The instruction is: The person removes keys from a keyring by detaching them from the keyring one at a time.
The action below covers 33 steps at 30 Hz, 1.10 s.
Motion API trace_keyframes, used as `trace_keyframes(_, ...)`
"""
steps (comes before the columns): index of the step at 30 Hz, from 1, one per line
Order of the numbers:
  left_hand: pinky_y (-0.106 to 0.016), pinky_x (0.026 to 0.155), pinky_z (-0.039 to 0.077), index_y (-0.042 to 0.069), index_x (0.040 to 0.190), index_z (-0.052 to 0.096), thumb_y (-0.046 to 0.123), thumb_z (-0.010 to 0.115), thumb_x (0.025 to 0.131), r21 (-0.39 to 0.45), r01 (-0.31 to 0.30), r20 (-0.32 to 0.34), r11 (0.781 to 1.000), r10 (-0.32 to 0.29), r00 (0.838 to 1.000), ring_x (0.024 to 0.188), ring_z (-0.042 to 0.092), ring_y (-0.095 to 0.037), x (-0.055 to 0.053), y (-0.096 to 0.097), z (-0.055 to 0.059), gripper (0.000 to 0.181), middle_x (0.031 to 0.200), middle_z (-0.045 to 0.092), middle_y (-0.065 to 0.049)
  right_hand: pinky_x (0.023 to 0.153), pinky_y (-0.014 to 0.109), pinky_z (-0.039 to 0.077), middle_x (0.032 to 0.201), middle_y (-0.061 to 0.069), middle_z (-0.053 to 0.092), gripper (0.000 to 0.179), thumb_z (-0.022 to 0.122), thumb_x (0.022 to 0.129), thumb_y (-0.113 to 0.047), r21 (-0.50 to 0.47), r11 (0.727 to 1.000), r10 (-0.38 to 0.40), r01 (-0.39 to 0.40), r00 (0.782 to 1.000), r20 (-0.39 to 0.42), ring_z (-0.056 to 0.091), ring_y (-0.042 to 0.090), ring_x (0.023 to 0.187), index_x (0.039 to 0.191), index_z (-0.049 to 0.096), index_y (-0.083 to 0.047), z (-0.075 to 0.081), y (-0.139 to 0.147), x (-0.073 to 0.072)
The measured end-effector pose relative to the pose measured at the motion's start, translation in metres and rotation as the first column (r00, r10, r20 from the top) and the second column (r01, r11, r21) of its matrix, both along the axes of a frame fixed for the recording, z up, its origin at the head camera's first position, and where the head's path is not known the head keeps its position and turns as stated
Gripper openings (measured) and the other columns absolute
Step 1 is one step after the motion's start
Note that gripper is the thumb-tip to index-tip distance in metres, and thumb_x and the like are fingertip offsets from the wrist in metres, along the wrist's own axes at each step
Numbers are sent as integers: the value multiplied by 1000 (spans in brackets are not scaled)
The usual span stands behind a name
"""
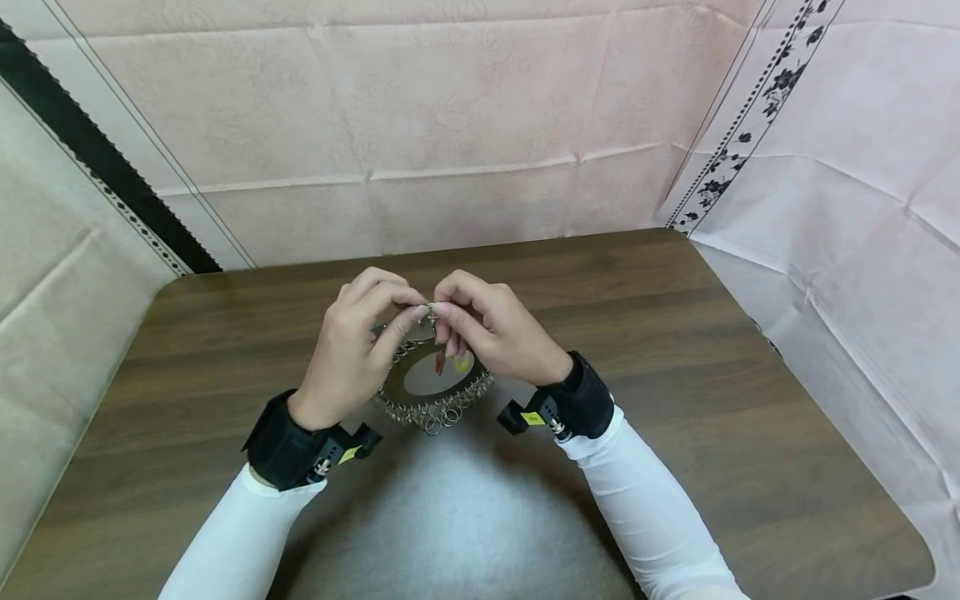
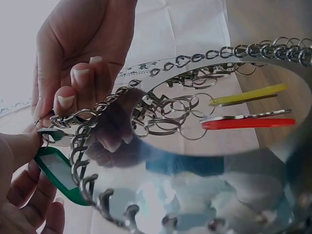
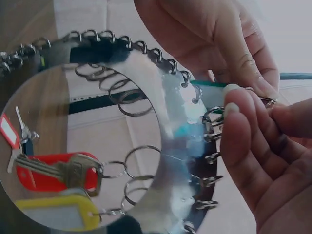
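Note:
A shiny round metal key holder (image 1: 401, 382) with an open centre stands between the hands, its rim lined with small wire rings (image 3: 141, 46). At its top edge the fingertips of both hands meet. My left hand (image 1: 348, 337) pinches the top of a green-framed key tag (image 2: 61, 175) between thumb and fingers. My right hand (image 1: 502, 329) pinches a small metal key ring (image 3: 267, 101) beside it, partly hidden by the fingers. Through the opening show a red key tag (image 3: 36, 175) with a key (image 3: 73, 170) and a yellow key tag (image 3: 58, 214).
The holder is over a brown wood-grain table (image 1: 660, 400) with rounded corners. Pale patterned cloth (image 1: 465, 108) hangs behind and at both sides. Loose rings (image 1: 435, 417) hang at the holder's lower front.

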State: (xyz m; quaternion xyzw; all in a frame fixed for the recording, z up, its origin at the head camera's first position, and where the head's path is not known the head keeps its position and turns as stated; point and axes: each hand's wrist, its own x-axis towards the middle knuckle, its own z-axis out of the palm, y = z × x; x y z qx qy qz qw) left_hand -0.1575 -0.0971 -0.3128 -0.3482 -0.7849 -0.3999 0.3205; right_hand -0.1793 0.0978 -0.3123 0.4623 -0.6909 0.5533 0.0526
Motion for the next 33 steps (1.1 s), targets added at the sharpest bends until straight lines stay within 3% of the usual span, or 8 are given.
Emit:
trace_keyframes(4,-36,82,39,7,93,68,8,68,85,35,2,-1,999,-2,1000,91,53,-15,-1,0,0,8,95,59,-5,49,35,51,73,13,59,10,46,99,-7,-42,999,29,-27,999,41,59,17,57,97,50,2,-1,-1,-1)
trace_keyframes(10,-35,80,39,6,92,69,5,69,84,71,3,-23,997,-2,1000,90,53,-15,-2,0,-2,9,94,59,-6,48,46,49,74,13,60,8,45,99,-4,-114,991,80,-72,994,73,59,29,56,97,48,3,-2,-2,-1)
trace_keyframes(18,-34,78,39,5,92,70,5,69,83,106,10,-48,994,-5,999,89,54,-15,-3,1,-3,9,92,60,-7,48,38,50,72,14,60,9,44,100,-6,-161,984,92,-77,992,85,59,19,56,96,48,2,-2,-3,-1)
trace_keyframes(28,-31,77,42,3,91,71,2,70,82,140,18,-91,990,-5,996,87,54,-16,-6,2,-7,9,90,61,-10,47,42,48,72,16,59,11,44,100,-7,-217,973,110,-79,985,132,56,34,55,98,47,3,-3,-5,1)
trace_keyframes(33,-30,78,43,2,90,71,1,70,81,153,33,-109,988,-16,994,87,55,-16,-7,2,-8,10,90,61,-10,47,43,48,72,18,59,9,43,100,-3,-255,964,113,-78,985,128,57,28,55,99,46,5,-3,-5,1)
